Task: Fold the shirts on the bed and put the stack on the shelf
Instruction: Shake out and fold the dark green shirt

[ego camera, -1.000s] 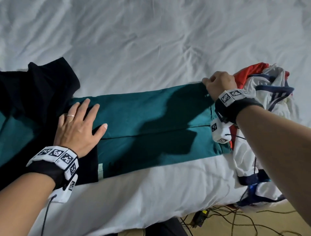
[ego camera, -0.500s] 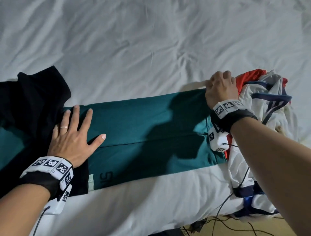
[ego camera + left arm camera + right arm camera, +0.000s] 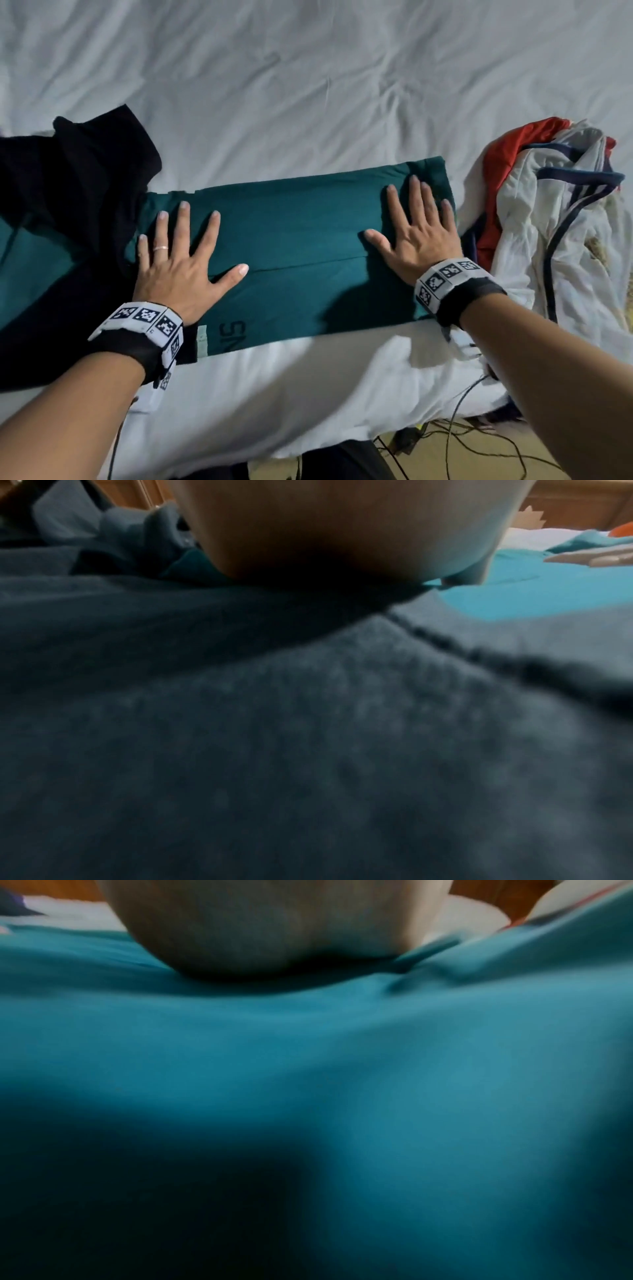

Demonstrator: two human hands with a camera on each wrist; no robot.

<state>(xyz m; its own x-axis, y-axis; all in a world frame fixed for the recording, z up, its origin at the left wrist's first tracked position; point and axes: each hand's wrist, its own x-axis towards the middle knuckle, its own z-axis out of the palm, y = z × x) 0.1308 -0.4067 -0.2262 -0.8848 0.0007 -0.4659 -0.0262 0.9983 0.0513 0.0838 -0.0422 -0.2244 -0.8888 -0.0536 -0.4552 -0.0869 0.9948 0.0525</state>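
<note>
Both hands, left (image 3: pixel 174 270) and right (image 3: pixel 419 236), press spread-fingered flat atop teal shirt (image 3: pixel 294 253); no grip.

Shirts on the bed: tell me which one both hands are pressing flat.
The teal shirt, folded into a long strip between the black garment and the crumpled white and red pile; left hand and right hand lie open on it.

- The heel of the left hand (image 3: pixel 342 526) fills the top centre, pressed down onto fabric.
- Blurred dark fabric (image 3: pixel 274 737) covers most of the view, with a seam running toward the right edge.
- A teal shirt (image 3: pixel 548 596) lies flat at the upper right.
- Straight fingers (image 3: pixel 596 558) of another hand rest on the teal shirt.
</note>
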